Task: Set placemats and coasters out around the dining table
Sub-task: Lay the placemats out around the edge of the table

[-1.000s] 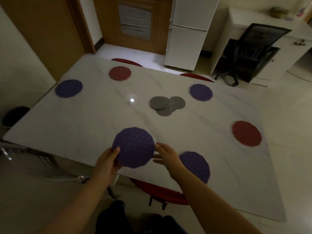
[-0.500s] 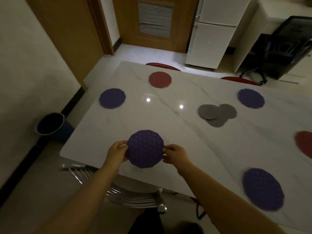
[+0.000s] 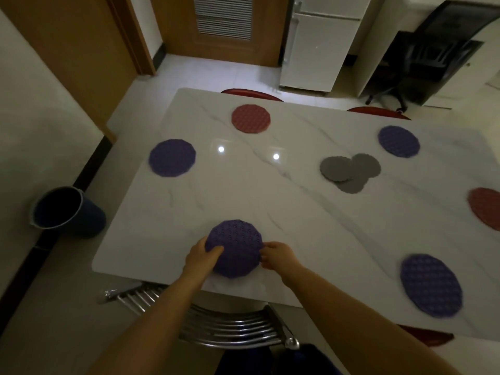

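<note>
At the far left, the blue bucket stood on the floor beside the surface. It showed more fully than half a second earlier, because your view had shifted. The purple placemat at the left end lay flat where it had been.

Your left grip pinched the left rim of the held purple placemat, with the thumb on top. A second before, this grip had carried it alone. The placemat had come down from its raised, tilted pose and sat low at the near edge of the surface, above the metal chair back. I could not tell whether it lay fully flat. Your right grip, spread open beside the placemat a second earlier, now had curled fingertips pinching its right rim.

Further right, nothing else had moved. The red placemat at the far edge, the overlapping grey coasters near the middle and the purple placemat at the far right all lay as before. So did the purple placemat by the near edge and the red placemat cut by the frame.
</note>
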